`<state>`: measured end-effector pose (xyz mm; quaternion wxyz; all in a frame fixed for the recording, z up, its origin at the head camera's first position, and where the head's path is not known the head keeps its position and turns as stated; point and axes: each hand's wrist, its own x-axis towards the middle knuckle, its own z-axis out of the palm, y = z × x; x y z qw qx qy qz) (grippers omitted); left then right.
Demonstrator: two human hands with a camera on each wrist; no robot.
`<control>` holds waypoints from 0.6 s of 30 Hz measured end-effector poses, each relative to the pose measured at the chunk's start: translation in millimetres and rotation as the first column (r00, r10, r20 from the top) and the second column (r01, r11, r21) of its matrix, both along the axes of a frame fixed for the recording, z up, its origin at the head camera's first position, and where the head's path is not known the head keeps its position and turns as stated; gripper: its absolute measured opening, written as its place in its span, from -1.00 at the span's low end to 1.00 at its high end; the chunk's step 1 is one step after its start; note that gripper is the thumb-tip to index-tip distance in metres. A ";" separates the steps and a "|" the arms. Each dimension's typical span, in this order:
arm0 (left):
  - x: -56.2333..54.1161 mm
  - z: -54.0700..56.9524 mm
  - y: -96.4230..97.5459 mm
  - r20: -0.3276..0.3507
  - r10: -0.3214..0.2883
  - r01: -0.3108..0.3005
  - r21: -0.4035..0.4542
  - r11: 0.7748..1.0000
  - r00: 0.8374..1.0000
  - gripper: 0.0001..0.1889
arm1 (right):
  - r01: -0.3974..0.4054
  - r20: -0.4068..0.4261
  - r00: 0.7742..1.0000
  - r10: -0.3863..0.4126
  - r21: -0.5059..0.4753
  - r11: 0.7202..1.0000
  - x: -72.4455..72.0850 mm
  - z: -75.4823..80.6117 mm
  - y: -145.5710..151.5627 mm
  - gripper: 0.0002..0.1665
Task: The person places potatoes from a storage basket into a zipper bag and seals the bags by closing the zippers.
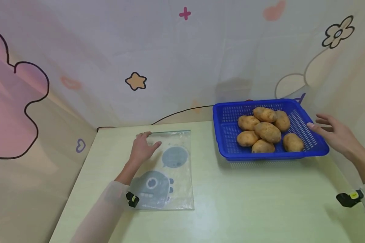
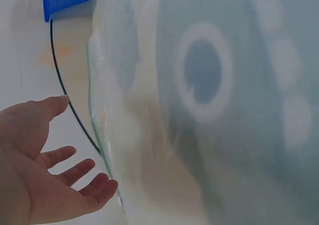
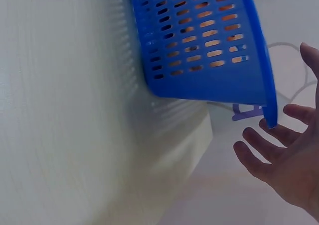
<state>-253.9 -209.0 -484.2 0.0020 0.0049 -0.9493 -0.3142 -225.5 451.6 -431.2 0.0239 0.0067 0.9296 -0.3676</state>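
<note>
A: Start with the blue rectangular slotted plastic basket (image 1: 280,155). What lies around it?

B: The clear flat plastic bag with a grey-blue one-eyed monster print (image 1: 174,170) is on the pale table (image 1: 231,202), left of the basket and apart from it. The brown oval potatoes (image 1: 267,132) lie inside the basket.

A: Which way do they run?

B: The bag's long axis runs front to back, roughly along the basket's left side, with its narrow blue-green top strip (image 1: 173,131) at the end farther from the person. The basket itself is long from side to side.

A: And the left hand (image 1: 141,148)?

B: Left of the basket, over the bag's far left corner and near the strip. Most of the bag stretches from those fingers toward the basket and back toward the person. The fingers bend loosely, thumb well apart, pinching nothing; I can't tell whether the tips touch the film.

A: The right hand (image 1: 337,136)?

B: Just beside the basket's right rim, fingers spread, gripping nothing. Contact with the rim I can't confirm.

A: Which hand suits what?

B: In my judgement, the left is nearer for the strip and the right for the potatoes, which lie leftward from its fingers, across the basket's right rim.
</note>
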 end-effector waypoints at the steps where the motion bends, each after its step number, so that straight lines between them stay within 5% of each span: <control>1: -0.1 -3.4 3.5 0.006 -0.011 0.011 0.014 1.000 1.000 -0.22 | 0.003 0.017 1.000 -0.003 -0.025 1.000 -0.1 -1.6 1.8 0.08; 6: -0.4 -13.9 23.6 -0.001 -0.039 0.039 0.070 0.997 0.999 -0.23 | 0.014 0.082 0.997 -0.004 -0.117 0.993 -1.2 -9.5 8.4 0.07; 11: 2.3 -9.5 59.9 -0.025 -0.088 0.091 0.184 0.979 0.996 -0.27 | 0.018 0.114 0.993 0.010 -0.242 0.970 -2.7 -13.9 17.3 -0.15; 14: 5.0 -1.2 91.4 -0.040 -0.128 0.134 0.263 0.955 0.991 -0.29 | 0.051 0.141 0.990 0.006 -0.396 0.917 -2.9 -15.9 21.7 -0.51; 18: 12.1 11.0 136.4 -0.042 -0.181 0.183 0.363 0.913 0.983 -0.30 | 0.126 0.200 0.980 0.003 -0.628 0.768 -1.1 -19.5 24.5 -0.83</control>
